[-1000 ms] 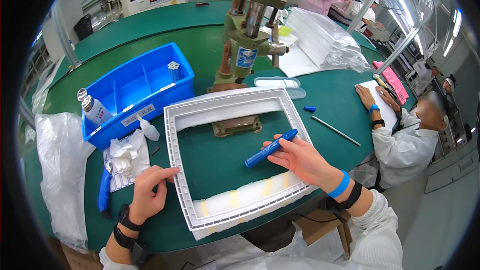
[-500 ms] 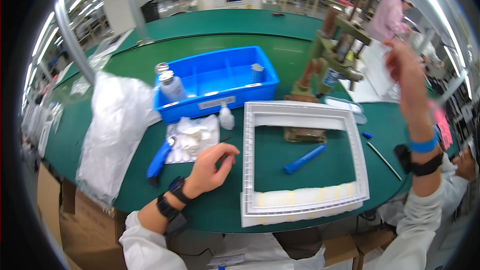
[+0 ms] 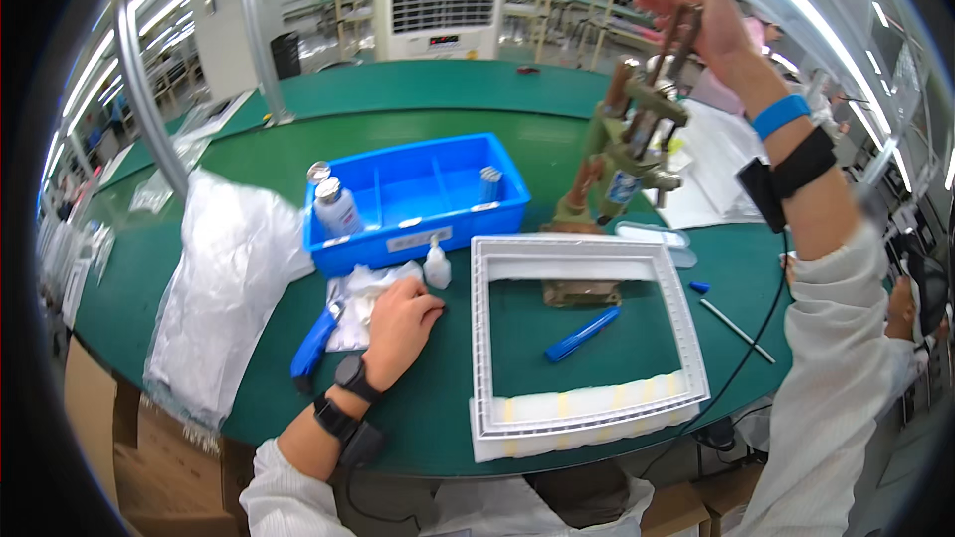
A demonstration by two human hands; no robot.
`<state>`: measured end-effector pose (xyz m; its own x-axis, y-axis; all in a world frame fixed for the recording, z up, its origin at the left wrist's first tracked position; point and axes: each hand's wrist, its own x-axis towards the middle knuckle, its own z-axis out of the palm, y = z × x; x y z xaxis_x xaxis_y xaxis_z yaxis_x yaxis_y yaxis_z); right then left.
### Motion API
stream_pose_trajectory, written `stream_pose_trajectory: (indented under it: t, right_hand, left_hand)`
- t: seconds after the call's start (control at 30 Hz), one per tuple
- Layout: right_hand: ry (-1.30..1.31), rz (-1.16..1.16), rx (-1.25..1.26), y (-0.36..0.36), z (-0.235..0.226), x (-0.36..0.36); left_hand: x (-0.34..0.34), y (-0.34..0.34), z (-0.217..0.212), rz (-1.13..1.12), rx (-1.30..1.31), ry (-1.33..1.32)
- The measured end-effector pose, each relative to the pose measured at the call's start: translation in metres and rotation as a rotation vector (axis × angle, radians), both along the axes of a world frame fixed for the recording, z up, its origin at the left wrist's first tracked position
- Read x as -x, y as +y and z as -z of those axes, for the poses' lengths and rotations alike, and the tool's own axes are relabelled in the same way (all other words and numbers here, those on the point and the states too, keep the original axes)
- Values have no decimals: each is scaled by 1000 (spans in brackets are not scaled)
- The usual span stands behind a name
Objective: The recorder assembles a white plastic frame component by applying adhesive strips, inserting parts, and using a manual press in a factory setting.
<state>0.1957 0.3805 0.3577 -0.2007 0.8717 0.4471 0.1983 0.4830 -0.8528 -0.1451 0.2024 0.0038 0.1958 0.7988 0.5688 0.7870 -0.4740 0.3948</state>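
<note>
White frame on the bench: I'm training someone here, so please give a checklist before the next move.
1. White frame lying on the green bench: ok.
2. Blue marker out of both hands: ok, within the frame's opening.
3. Left hand off the frame: ok, to its left.
4. Right hand clear of the press: cannot tell.
5. Press base fully visible: not ok, partly behind the frame's far side.

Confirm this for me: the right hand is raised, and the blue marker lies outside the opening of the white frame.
Not quite: the head view shows the blue marker lying inside the opening of the white frame. The right hand is raised, as you say.
</note>
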Motion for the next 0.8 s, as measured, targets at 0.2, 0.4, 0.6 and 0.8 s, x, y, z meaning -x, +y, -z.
stream_pose_trajectory:
  t: [0.2,0.4,0.6,0.8]
  right_hand:
    - [126,104,-55,-16,-10,-9]
    - [109,358,-118,29,8,-22]
    - [-706,556,-190,156,53,-142]
    - [-377,644,-196,57,60,-36]
  left_hand:
    - [-4,-2,-4,55,-1,19]
    - [1,-31,-47,-62,82,-303]
    - [-74,-15,-114,415,429,-717]
    - [-117,36,-113,524,575,-684]
